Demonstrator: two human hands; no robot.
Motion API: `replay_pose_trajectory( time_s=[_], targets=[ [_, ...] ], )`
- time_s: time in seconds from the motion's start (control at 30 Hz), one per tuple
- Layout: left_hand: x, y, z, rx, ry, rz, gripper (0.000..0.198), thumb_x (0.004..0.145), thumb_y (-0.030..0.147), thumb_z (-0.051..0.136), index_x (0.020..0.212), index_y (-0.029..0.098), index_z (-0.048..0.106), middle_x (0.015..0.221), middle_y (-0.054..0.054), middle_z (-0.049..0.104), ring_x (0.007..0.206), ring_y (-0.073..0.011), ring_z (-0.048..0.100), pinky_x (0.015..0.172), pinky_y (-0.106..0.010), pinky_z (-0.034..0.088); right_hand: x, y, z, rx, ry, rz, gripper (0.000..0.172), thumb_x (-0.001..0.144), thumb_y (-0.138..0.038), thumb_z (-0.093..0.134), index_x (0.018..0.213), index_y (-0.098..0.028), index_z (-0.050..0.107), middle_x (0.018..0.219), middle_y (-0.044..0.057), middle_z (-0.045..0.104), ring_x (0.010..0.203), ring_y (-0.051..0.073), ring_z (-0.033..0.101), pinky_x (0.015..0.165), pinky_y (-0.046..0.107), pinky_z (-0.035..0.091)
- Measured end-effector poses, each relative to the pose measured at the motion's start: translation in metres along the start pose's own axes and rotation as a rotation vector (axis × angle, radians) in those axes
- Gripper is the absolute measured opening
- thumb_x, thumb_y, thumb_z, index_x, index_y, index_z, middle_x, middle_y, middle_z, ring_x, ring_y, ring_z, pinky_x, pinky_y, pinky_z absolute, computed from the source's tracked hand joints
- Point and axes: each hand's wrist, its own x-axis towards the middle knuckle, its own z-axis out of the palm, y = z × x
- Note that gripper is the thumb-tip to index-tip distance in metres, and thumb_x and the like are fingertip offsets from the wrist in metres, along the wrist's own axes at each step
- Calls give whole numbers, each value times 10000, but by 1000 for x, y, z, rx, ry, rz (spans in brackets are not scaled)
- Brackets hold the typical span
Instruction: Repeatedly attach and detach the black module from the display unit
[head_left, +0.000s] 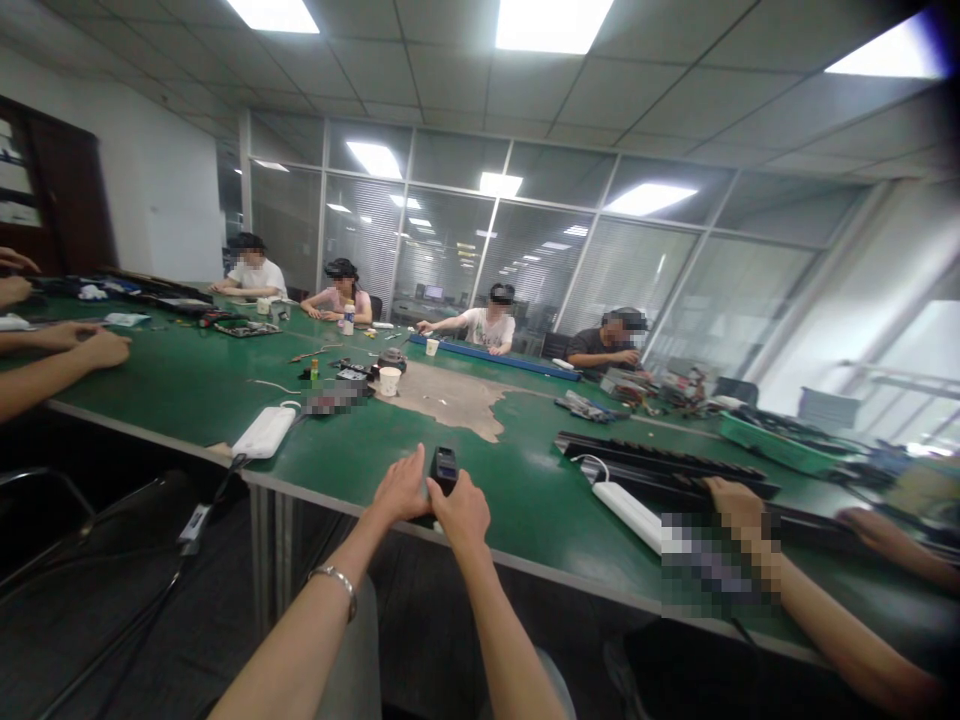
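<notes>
Green mat (pixel 525 500) ahead, power strip (pixel 628 515) right

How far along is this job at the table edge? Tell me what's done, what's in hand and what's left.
Done: nothing near the hands clearly looks finished. In hand: the left hand and right hand hold a small black device upright above the green table. Left: the black rails beside a white power strip aren't in hand; whether they belong to this work cannot be told.

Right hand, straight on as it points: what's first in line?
The small black device standing just beyond the fingers of the right hand. The fingers look to be at or touching it, though depth is hard to judge from this head view.
</notes>
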Motion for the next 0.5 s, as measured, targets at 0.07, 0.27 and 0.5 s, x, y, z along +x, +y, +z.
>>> replay_pose_trajectory(
  time_s=[0.07,0.27,0.5],
  targets=[
    [0,0,0,5,-3,-3,944,764,480,542,1497,68,113,1442,-205,414,1303,-327,423,1067,-438,333,0,-1,-1,30,-4,7,476,837,-573,501,1054,-159,590,923,158,680,910,273,653,753,339,455],
    [1,-3,2,4,-15,-11,1095,696,644,599,1503,87,111,1492,-205,350,1352,-348,366,1089,-435,302,7,-5,-19,178,75,19,478,852,-555,498,1139,-187,603,955,121,692,931,240,650,774,303,446],
    [1,-3,2,15,-11,-24,1075,720,677,578,1502,85,137,1521,-196,306,1370,-335,348,1096,-407,284,15,27,-19,272,204,50,510,875,-523,465,1217,-163,581,997,125,689,958,236,641,791,282,438]
  ],
)
